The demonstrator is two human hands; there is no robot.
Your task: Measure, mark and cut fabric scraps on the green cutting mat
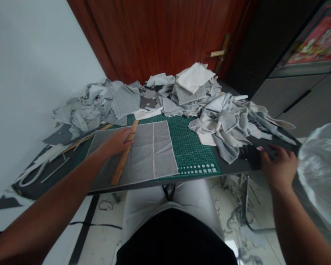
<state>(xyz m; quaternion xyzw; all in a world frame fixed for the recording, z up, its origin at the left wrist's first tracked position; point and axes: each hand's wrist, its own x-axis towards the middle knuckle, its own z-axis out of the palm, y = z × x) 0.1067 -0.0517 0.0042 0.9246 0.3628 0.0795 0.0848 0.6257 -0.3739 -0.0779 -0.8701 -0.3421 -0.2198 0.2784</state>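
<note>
My left hand [118, 141] rests on a wooden ruler [123, 158], its fingers closed over the ruler's upper part. Under the ruler a grey piece of fabric [162, 154] is spread flat, with a pale pinkish line [153, 147] drawn down it. Beneath the fabric lies a green cutting mat [182, 136]. Far to the right, my right hand [280, 165] is at the table edge, thumb and fingers apart, beside a crumpled black item [249, 156]. Its fingertips are partly blurred, and I see nothing held in them.
Heaps of grey and white fabric scraps [99, 103] line the back of the dark table [237, 167], with another pile [223, 121] on the right. White strips [48, 156] lie at left. A clear plastic bag [324, 169] hangs at right; a wooden door [165, 36] stands behind.
</note>
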